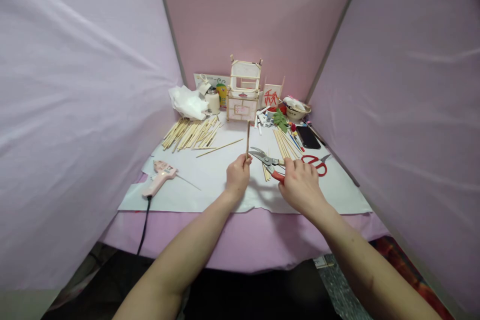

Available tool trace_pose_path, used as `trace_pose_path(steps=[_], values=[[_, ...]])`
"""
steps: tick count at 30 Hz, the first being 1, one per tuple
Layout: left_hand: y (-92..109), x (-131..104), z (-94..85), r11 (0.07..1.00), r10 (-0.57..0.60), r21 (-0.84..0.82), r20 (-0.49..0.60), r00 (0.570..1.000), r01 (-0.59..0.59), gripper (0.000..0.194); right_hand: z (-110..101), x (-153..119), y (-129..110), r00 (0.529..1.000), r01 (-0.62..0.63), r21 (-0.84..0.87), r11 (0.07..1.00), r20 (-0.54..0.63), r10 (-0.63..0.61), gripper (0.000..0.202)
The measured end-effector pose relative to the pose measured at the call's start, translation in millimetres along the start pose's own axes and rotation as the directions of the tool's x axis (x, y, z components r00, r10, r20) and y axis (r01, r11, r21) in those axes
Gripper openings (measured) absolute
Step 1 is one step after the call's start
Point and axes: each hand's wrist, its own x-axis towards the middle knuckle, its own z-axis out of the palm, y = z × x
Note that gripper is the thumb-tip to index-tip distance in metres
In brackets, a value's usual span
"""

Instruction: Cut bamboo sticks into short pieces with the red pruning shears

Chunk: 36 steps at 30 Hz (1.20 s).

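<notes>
My left hand [238, 176] is closed around the lower end of a thin wooden stick [248, 136], which it holds upright above the paper. My right hand [302, 182] grips pruning shears [269, 161] with red-and-pale handles. The shears' blades are parted and point left, close beside the stick near my left fingers; whether they touch it I cannot tell. Under and behind the shears lie several thin sticks [284, 144]. Red-handled scissors [315, 164] rest just beyond my right hand.
A pink glue gun [160, 178] with a black cord lies at left. Behind it are a pile of sticks [189, 132], a white plastic bag [188, 102] and a jar [213, 101]. A stick-framed model [243, 107] stands at the back; a phone [308, 137] and bowl [296, 111] are right.
</notes>
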Motion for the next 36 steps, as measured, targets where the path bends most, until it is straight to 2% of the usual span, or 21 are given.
trace_pose_path(steps=[6,12,21,31,36], values=[[-3,1,1.8,1.000,0.025,0.016,-0.004,1.000,-0.025,0.018,-7,-3,-8,1.000,0.007,-0.027,1.000,0.002,-0.007,0.033],[-3,1,2.4,0.997,-0.028,0.075,0.006,1.000,0.028,0.016,-14,-2,-18,0.999,-0.001,-0.030,1.000,0.033,0.002,0.035],[1,0,1.3,0.988,-0.029,0.151,0.007,1.000,0.028,0.017,-18,0,-28,0.998,-0.030,-0.027,0.999,0.048,0.031,0.031],[2,1,0.5,0.990,-0.037,0.134,0.015,0.999,0.034,0.018,-20,1,-31,0.999,-0.023,-0.082,0.996,0.022,0.025,0.027],[3,1,0.3,0.990,-0.034,0.134,0.017,0.999,0.032,0.018,-21,1,-32,0.998,-0.030,-0.080,0.996,0.061,0.035,0.025]])
